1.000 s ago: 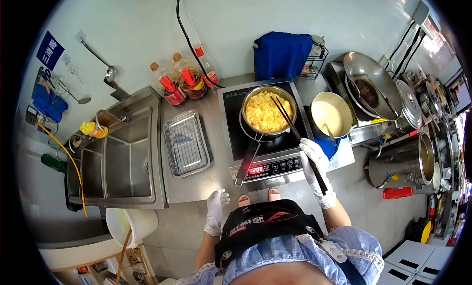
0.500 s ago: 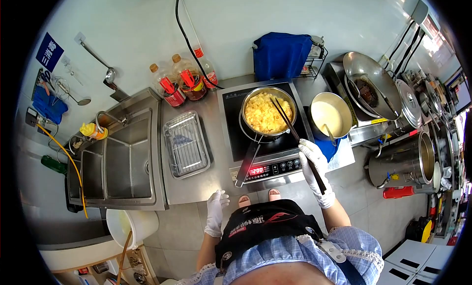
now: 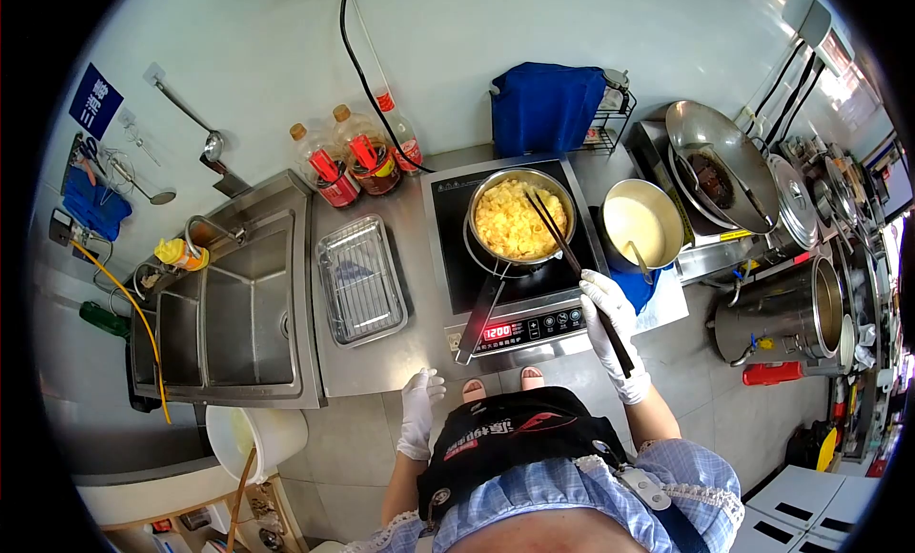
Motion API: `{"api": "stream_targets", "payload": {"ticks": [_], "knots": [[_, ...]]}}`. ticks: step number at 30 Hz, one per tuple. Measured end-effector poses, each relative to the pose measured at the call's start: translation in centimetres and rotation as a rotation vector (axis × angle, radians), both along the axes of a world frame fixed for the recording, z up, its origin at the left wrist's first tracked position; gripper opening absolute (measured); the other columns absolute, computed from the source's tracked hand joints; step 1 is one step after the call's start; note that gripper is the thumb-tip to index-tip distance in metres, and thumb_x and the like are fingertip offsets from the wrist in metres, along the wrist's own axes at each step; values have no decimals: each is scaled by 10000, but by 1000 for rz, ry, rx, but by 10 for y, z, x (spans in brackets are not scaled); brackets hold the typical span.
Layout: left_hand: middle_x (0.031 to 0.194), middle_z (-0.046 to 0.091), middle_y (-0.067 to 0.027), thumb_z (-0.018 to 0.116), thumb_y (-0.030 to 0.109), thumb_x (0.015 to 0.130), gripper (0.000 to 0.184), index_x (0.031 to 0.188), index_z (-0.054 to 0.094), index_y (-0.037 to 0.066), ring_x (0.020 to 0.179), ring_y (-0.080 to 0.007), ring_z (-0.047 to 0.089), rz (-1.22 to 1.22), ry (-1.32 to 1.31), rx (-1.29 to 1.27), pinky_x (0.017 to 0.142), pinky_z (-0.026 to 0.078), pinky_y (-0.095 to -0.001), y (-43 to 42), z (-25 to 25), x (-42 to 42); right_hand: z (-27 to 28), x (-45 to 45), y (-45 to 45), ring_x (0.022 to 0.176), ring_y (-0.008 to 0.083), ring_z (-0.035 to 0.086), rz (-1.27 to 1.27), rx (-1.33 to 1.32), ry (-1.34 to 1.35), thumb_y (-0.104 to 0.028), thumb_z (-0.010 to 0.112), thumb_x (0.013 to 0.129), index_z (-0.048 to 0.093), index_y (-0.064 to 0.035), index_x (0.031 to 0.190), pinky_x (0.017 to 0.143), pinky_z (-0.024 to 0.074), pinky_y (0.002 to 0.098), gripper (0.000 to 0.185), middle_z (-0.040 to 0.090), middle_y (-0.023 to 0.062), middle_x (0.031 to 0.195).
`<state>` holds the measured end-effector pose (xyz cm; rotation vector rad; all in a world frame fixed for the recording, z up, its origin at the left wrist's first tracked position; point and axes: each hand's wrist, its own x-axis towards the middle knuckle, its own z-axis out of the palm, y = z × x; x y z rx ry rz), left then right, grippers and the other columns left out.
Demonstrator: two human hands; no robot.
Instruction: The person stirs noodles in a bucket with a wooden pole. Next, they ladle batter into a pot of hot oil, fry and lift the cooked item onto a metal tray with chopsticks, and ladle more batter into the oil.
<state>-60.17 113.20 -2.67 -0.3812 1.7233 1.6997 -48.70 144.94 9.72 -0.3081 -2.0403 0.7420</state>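
Observation:
My right hand (image 3: 611,326), in a white glove, is closed around long dark chopsticks (image 3: 569,255). Their tips reach into chunky yellow food (image 3: 516,219) that fills a steel pan (image 3: 479,179). The pan sits on an induction cooker (image 3: 457,286) whose display reads 1200, its handle pointing down toward me. My gloved left hand (image 3: 419,410) hangs in front of the counter edge, holding nothing, with its fingers apart. Right of the cooker stands a pot (image 3: 679,224) of pale liquid with a utensil in it.
A wire rack tray (image 3: 363,279) lies left of the cooker, beside a steel sink (image 3: 250,310). Bottles (image 3: 355,131) and red-labelled jars stand at the wall. A wok (image 3: 753,143) is at the right, above a large steel pot (image 3: 777,315). A white bucket (image 3: 281,439) is below the sink.

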Motion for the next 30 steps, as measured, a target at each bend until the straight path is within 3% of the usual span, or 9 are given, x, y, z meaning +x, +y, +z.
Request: {"api": "stream_targets", "payload": {"ticks": [9, 18, 24, 30], "knots": [[764, 630, -64, 485, 290, 919, 296, 966, 611, 26, 610, -113, 576, 23, 1, 17, 558, 464, -224, -1, -1, 0, 6, -3, 8, 887, 274, 621, 37, 66, -36, 48, 654, 683, 629, -27, 906, 784, 501, 309, 237, 629, 147, 958], [760, 633, -70, 486, 298, 917, 311, 965, 610, 18, 610, -121, 582, 43, -19, -5, 561, 467, -227, -6, -5, 2, 34, 12, 8, 874, 253, 626, 22, -53, -8, 56, 615, 736, 643, -3, 908, 794, 491, 297, 184, 631, 162, 966], [762, 631, -68, 484, 303, 916, 320, 975, 606, 13, 610, -122, 581, 39, -23, -14, 562, 467, -227, -3, -4, 4, 26, 25, -6, 900, 254, 620, -89, -110, 41, 71, 603, 746, 639, -4, 938, 815, 486, 310, 209, 628, 169, 983], [759, 629, -60, 481, 299, 918, 313, 970, 607, 17, 607, -113, 576, 9, -14, 10, 556, 465, -221, 3, -1, 0, 9, 17, 1, 926, 254, 608, -36, -67, 1, 45, 596, 766, 636, 8, 937, 837, 470, 305, 180, 624, 163, 997]]}}
